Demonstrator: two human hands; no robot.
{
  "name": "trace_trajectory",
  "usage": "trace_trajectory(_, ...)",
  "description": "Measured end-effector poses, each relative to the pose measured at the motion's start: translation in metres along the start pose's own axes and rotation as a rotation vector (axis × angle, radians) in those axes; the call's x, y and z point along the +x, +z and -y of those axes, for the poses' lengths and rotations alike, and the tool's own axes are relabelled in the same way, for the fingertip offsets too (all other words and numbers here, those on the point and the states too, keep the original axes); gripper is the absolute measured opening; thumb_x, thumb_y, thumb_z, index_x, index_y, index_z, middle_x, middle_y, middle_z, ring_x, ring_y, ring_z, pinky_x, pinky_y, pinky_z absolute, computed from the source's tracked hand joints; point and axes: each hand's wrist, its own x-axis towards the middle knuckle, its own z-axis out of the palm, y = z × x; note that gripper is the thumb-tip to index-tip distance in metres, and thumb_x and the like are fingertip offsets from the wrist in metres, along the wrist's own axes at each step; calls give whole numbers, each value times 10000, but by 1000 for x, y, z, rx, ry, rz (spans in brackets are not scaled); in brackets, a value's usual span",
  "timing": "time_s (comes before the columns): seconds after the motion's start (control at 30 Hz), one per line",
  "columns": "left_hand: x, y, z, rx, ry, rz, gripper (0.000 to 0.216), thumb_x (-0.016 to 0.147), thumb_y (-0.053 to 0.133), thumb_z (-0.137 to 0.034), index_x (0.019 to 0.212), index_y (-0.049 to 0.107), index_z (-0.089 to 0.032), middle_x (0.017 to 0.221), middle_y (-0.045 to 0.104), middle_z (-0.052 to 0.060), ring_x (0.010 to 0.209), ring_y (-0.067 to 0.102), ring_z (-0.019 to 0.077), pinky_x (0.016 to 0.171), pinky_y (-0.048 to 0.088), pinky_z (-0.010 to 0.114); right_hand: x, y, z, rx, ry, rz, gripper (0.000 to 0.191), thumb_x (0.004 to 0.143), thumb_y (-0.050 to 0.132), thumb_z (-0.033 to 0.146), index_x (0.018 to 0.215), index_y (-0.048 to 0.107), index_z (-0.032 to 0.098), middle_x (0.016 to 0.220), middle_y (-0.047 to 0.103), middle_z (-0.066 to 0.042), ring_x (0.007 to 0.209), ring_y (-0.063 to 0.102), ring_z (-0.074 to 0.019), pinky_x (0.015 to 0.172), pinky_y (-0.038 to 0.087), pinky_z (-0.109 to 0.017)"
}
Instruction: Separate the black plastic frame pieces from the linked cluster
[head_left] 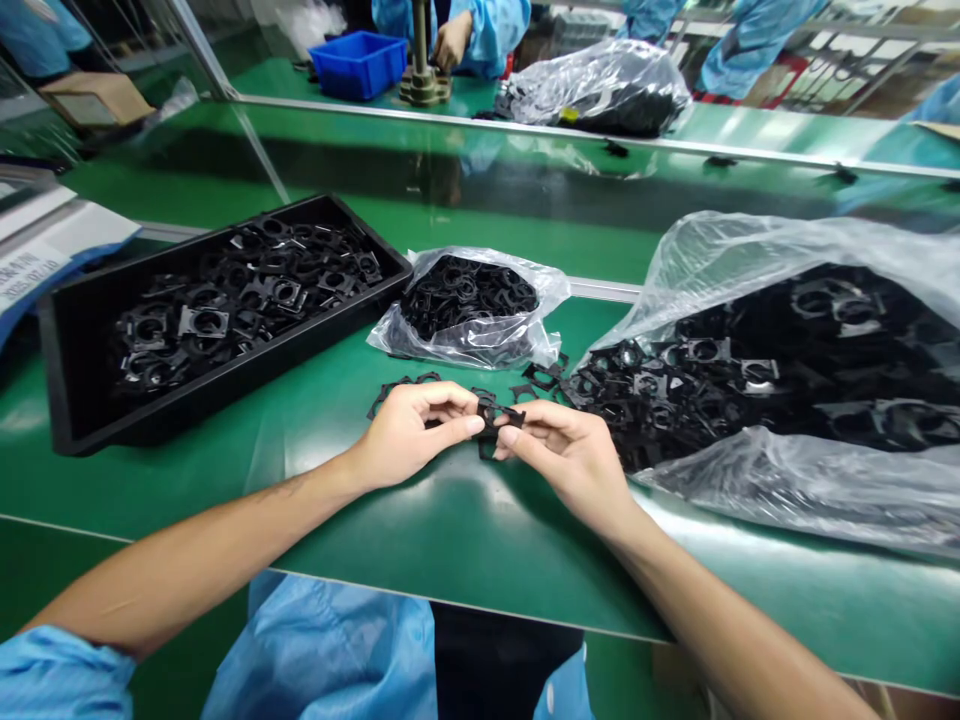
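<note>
Along the bottom of the frame, blue clothing (337, 650) shows below the edge of the green worktop (450, 530). At the centre, the left hand (409, 430) and right hand (574, 450) are close together, thumbs and fingers pinched on a small black part (491, 415) just above the worktop; whether it is one piece or two is hard to tell. Just beyond, loose black parts (544, 378) lie on the surface. At the right, a large clear bag (780, 490) gapes open, full of similar pieces. A smaller clear bag (469, 350) of them sits mid-frame, near the right end of a black tray (225, 378) that slants across the left, also holding such parts. At top centre, a co-worker's hand (452, 40) is beside a metal post (421, 50), right of a blue bin (360, 70).
</note>
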Motion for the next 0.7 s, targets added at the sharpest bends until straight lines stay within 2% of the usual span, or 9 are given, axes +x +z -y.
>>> trace_trajectory(0.2, 1, -3, -2, -28, -7, 94, 70, 785, 744, -197, 789, 751, -128, 741, 714, 21, 674, 629, 104, 668, 528, 179, -1, 0, 0, -2, 33, 23, 326, 664, 885, 440, 774, 734, 173, 690, 715, -15, 607, 668, -142, 652, 568, -276)
trace_trajectory(0.53, 2, -8, -1, 25, -32, 179, 153, 802, 753, -256, 745, 728, -116, 680, 676, 25, 628, 591, 110, 617, 493, 200, 1, -3, 1, 76, 89, 122, 318, 669, 887, 436, 753, 731, 172, 691, 702, -9, 636, 658, -135, 676, 547, -263)
trace_trajectory(0.7, 2, -6, 0, -33, -57, 131, 199, 779, 789, -310, 773, 730, -120, 728, 702, 34, 666, 633, 125, 663, 537, 219, 2, -5, 1, 34, 100, 129, 312, 703, 861, 449, 754, 728, 171, 654, 703, -13, 628, 649, -140, 702, 547, -271)
